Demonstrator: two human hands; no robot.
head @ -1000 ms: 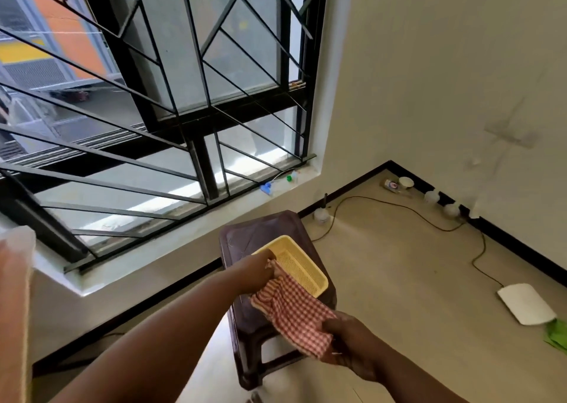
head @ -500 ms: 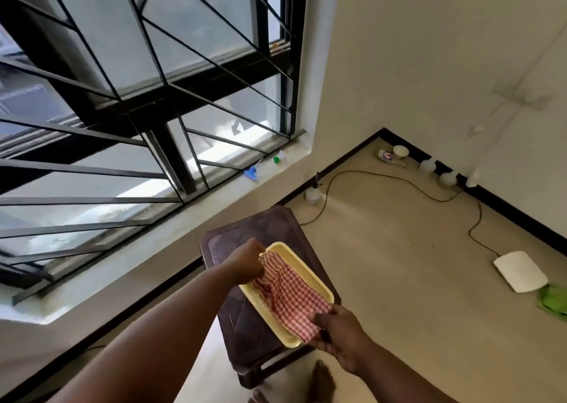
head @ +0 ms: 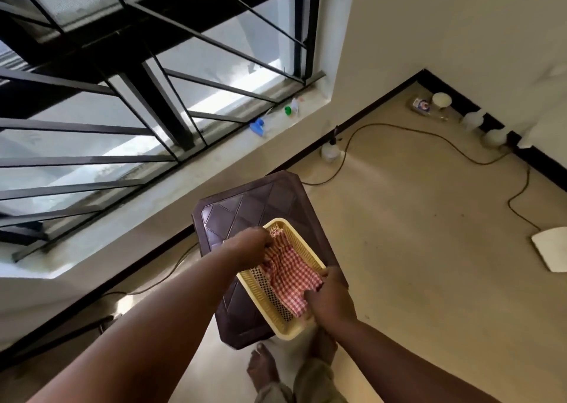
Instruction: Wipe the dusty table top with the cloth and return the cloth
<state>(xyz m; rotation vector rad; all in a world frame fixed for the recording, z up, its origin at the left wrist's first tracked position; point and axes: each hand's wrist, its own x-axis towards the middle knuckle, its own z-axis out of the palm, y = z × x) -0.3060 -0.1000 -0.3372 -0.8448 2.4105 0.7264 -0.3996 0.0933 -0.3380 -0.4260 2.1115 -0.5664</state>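
Window grille (head: 122,96) is filling the upper left, with the tiled floor (head: 414,249) spreading to the right and a cable (head: 429,134) trailing across it toward the wall. Brown desk (head: 245,206), a small plastic one, is standing just beside the sill wall. Yellow basket (head: 260,289) is sitting on the desk top, its near corner overhanging the desk edge.

Red checked cloth (head: 290,272) is lying inside the basket, spread along its length, both ends being held.

Left hand (head: 250,243) is gripping the far end of the cloth at the basket's far corner, fingers curled into the fabric. Right hand (head: 329,298) is pinching the near end against the basket's right rim.

Step in hand, by my reading: the return of the cloth, so the wiping looks finished, though dust on the desk is too fine to judge here. Next move is calling for both hands to let go and lift clear without dragging the fabric back out. Overhanging basket corner could tip if the right hand presses down while leaving.
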